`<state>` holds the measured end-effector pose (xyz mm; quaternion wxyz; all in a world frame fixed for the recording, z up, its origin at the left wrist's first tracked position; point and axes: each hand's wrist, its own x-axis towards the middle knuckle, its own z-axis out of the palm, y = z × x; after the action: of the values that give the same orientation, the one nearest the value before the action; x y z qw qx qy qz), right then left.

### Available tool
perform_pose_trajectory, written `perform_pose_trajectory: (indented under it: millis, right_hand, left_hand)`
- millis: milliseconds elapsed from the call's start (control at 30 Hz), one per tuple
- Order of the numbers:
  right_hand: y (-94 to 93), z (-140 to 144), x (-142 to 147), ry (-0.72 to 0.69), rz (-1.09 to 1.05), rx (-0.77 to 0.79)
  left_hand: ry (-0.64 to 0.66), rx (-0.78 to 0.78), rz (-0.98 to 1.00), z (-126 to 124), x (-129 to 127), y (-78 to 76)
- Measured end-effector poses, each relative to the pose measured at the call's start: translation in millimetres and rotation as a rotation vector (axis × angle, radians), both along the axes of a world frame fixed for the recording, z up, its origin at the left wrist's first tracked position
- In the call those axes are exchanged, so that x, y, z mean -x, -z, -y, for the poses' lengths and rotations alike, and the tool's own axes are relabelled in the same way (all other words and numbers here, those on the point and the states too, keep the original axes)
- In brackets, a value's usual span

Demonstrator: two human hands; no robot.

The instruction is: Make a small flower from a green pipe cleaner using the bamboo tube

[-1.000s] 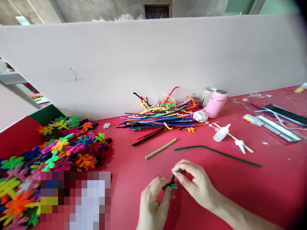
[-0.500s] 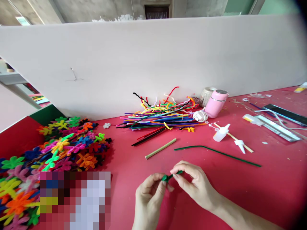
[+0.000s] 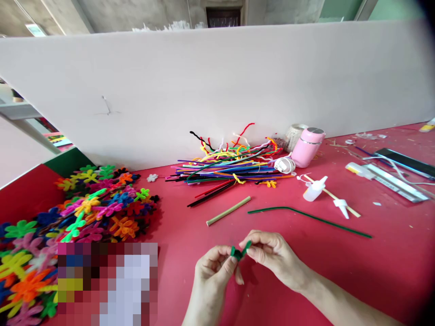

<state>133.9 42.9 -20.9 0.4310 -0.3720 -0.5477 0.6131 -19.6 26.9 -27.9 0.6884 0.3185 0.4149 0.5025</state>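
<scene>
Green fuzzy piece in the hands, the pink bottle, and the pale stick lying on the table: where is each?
Green fuzzy piece (image 3: 239, 251), head view: its folded middle, between both hands' fingertips.
Pink bottle (image 3: 308, 148), head view: middle of its side.
Pale stick (image 3: 228, 211), head view: midway along it.

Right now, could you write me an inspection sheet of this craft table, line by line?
Surface: red table, scattered with small scraps at the right.
Job's things: short green pipe cleaner piece, bent, pinched between both hands.
Clutter: long green pipe cleaner; bundle of coloured pipe cleaners; heap of pipe-cleaner flowers; bamboo stick; pink bottle; small white squeeze bottle.
Grippers: left hand and right hand, both closed on the piece.
Cables: white cable at the far right.
Surroundings: white partition board behind the table.
</scene>
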Motion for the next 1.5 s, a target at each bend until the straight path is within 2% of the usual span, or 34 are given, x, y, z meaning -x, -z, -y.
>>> perform_pose_trajectory:
  millis: [233, 367, 500, 700, 900, 1100, 1333, 1500]
  right_hand:
    - [-5.9, 0, -1, -0.087, 0.002, 0.028]
    - [-3.8, 1, -2, -0.105, -0.106, 0.116]
    - [0.4, 1, -1, -0.133, -0.169, 0.196]
    - [0.4, 2, -3, -0.124, -0.256, 0.326]
    - [-1.8, 3, -5, -0.169, -0.211, 0.335]
    - [-2.7, -1, -8, -0.170, -0.191, 0.296]
    - [-4.4, -6, -17, -0.242, -0.148, 0.318]
    - [-8.1, -7, -20, -0.244, -0.061, 0.301]
  left_hand:
    - [-0.002, 0.037, 0.051, 1, -2, -3.1]
    - [0.014, -0.043, -0.099, 2, -1, -3.7]
    - [0.031, -0.265, -0.365, 5, 1, -6.3]
    - [-0.017, -0.837, -0.726, 8, 6, -5.6]
    - [0.010, -1.033, -0.894, 5, 10, -2.9]
    - [-0.006, -1.117, -0.863, 3, 10, -7.7]
    - [0.058, -1.100, -0.785, 0, 9, -10.1]
    - [0.101, -1.096, -0.750, 1, 7, -10.5]
